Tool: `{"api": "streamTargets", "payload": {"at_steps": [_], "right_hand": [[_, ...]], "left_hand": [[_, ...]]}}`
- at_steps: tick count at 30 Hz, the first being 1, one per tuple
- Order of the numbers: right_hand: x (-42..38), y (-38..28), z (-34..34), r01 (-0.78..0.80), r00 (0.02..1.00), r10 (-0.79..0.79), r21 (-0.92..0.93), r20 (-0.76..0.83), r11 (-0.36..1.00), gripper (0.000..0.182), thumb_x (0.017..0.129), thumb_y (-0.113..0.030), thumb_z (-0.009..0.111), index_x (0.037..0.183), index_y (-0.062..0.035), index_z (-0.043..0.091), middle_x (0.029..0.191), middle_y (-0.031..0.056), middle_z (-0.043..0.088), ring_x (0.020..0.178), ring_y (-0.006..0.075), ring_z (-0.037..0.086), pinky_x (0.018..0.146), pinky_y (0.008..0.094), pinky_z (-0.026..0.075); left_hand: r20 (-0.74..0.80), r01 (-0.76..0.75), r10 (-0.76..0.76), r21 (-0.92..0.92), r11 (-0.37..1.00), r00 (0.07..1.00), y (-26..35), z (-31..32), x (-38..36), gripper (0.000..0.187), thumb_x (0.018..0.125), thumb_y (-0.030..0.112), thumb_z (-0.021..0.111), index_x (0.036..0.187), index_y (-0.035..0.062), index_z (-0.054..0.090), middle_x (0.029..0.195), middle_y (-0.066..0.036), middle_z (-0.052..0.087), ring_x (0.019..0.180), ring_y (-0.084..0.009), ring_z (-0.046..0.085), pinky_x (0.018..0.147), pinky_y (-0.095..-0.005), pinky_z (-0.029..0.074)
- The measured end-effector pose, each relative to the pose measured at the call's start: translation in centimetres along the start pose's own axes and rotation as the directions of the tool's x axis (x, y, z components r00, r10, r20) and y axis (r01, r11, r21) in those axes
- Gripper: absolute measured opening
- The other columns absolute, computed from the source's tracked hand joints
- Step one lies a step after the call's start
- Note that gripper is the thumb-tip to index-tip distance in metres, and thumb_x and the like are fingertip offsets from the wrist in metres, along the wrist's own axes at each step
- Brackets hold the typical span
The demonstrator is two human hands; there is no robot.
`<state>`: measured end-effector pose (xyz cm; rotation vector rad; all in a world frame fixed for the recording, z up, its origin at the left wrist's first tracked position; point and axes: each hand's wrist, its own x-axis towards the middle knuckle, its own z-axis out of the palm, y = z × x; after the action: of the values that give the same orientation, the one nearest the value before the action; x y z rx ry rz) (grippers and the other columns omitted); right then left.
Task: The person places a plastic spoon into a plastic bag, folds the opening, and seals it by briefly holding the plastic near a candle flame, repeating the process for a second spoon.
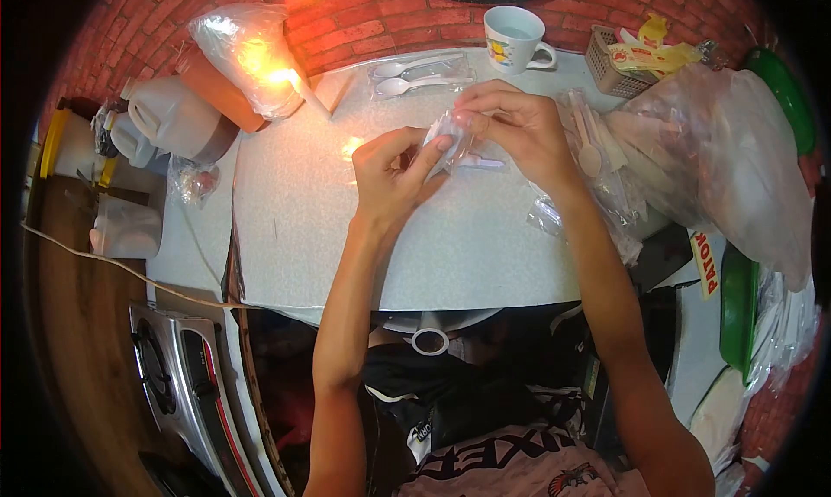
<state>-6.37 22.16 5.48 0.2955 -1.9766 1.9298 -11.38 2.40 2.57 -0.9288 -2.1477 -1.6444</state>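
Note:
Between my two hands, above the middle of the table (299,246), is a small clear plastic wrapper (450,133); whatever it contains is hard to make out. My left hand (394,168) is closed on its lower left side with the thumb on top. The fingertips of my right hand (515,125) pinch its upper right edge. Just beyond my hands lie two white plastic spoons (415,84) in clear wrapping. Partly behind my right wrist, a white plastic piece (480,162) rests on the table.
A lit candle (307,94) burns at the back left, close to a plastic-wrapped container (251,55). A mug (515,42) and a basket (615,64) stand at the back. Plastic bags (736,151) and wrapped spoons (589,146) crowd the right; jugs (182,120) and a stove (177,376) are left.

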Motion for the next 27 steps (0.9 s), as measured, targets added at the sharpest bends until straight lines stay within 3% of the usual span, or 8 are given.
{"api": "streamTargets", "payload": {"at_steps": [3, 6, 8, 12, 14, 21, 23, 27], "right_hand": [[0.1, 0.9, -0.3, 0.090, 0.994, -0.089, -0.001, 0.068, 0.996, 0.018, 0.093, -0.008, 0.076, 0.109, 0.0008, 0.077, 0.104, 0.0050, 0.074, 0.089, 0.0076, 0.066, 0.069, 0.0225, 0.054], [-0.2, 0.0, 0.0, -0.048, 0.998, 0.049, -0.037, 0.040, 0.998, 0.016, 0.093, -0.007, 0.075, 0.106, 0.0016, 0.077, 0.102, 0.0052, 0.074, 0.088, 0.0071, 0.065, 0.070, 0.0222, 0.053], [0.0, 1.2, 0.1, 0.100, 0.993, -0.101, 0.022, 0.054, 0.995, 0.015, 0.095, -0.007, 0.074, 0.106, 0.0014, 0.077, 0.100, 0.0054, 0.073, 0.088, 0.0068, 0.065, 0.072, 0.0219, 0.053], [0.1, 0.9, -0.1, 0.139, 0.988, -0.137, -0.018, 0.077, 0.990, 0.014, 0.095, -0.007, 0.072, 0.106, 0.0013, 0.077, 0.100, 0.0058, 0.073, 0.088, 0.0072, 0.065, 0.073, 0.0218, 0.053], [-0.1, -0.3, 0.4, 0.008, 0.999, -0.007, -0.017, 0.037, 1.000, 0.013, 0.096, -0.006, 0.072, 0.105, 0.0015, 0.077, 0.101, 0.0062, 0.074, 0.088, 0.0083, 0.066, 0.073, 0.0221, 0.053], [0.1, 0.8, -0.2, 0.096, 0.990, -0.096, 0.001, 0.104, 0.995, 0.022, 0.094, -0.009, 0.075, 0.113, 0.0010, 0.076, 0.104, 0.0064, 0.074, 0.085, 0.0097, 0.065, 0.073, 0.0233, 0.055], [-0.1, -0.6, 0.7, -0.058, 0.998, 0.058, 0.139, 0.005, 0.989, 0.018, 0.094, -0.008, 0.075, 0.108, 0.0024, 0.077, 0.103, 0.0070, 0.074, 0.085, 0.0104, 0.066, 0.073, 0.0237, 0.055], [-0.1, -0.5, 0.0, -0.036, 0.996, 0.024, 0.136, 0.085, 0.990, 0.026, 0.093, -0.009, 0.076, 0.117, 0.0015, 0.074, 0.110, 0.0080, 0.074, 0.094, 0.0105, 0.066, 0.075, 0.0237, 0.055]], "left_hand": [[0.002, -0.023, 0.023, -0.001, 1.000, 1.000, 0.1, 0.2, 0.0, 0.021, 0.086, 0.019, 0.084, 0.084, -0.0011, 0.076, 0.059, -0.002, 0.055, 0.055, -0.0078, 0.046, 0.050, -0.0273, 0.035], [0.010, -0.003, 0.002, 0.026, 1.000, 1.000, 0.2, 0.2, -0.1, 0.021, 0.085, 0.019, 0.085, 0.083, -0.0003, 0.076, 0.058, -0.002, 0.054, 0.053, -0.0085, 0.046, 0.049, -0.0276, 0.036], [0.016, -0.038, 0.038, 0.029, 0.999, 0.999, -0.2, 0.3, -0.1, 0.020, 0.085, 0.018, 0.085, 0.083, 0.0000, 0.077, 0.058, -0.002, 0.055, 0.053, -0.0089, 0.046, 0.049, -0.0277, 0.036], [0.010, -0.069, 0.069, 0.011, 0.998, 0.998, 0.1, 0.6, -0.1, 0.021, 0.083, 0.018, 0.086, 0.082, 0.0004, 0.076, 0.057, -0.003, 0.055, 0.052, -0.0099, 0.047, 0.049, -0.0278, 0.036], [0.015, -0.052, 0.052, 0.028, 0.998, 0.999, -0.1, 0.5, -0.2, 0.021, 0.082, 0.018, 0.087, 0.082, 0.0006, 0.076, 0.058, -0.003, 0.055, 0.052, -0.0098, 0.048, 0.049, -0.0277, 0.036], [0.021, -0.076, 0.075, 0.022, 0.997, 0.997, -0.1, 0.6, -0.2, 0.021, 0.081, 0.018, 0.087, 0.082, 0.0007, 0.076, 0.057, -0.003, 0.055, 0.052, -0.0090, 0.048, 0.048, -0.0273, 0.036], [0.014, -0.083, 0.082, 0.031, 0.996, 0.997, -0.3, 0.6, -0.2, 0.021, 0.082, 0.018, 0.087, 0.082, 0.0008, 0.076, 0.058, -0.003, 0.056, 0.052, -0.0091, 0.048, 0.048, -0.0273, 0.036], [0.024, -0.072, 0.071, 0.042, 0.997, 0.997, 0.0, 0.5, -0.2, 0.019, 0.082, 0.017, 0.087, 0.083, 0.0010, 0.076, 0.058, -0.003, 0.057, 0.052, -0.0092, 0.048, 0.048, -0.0272, 0.036]]}}
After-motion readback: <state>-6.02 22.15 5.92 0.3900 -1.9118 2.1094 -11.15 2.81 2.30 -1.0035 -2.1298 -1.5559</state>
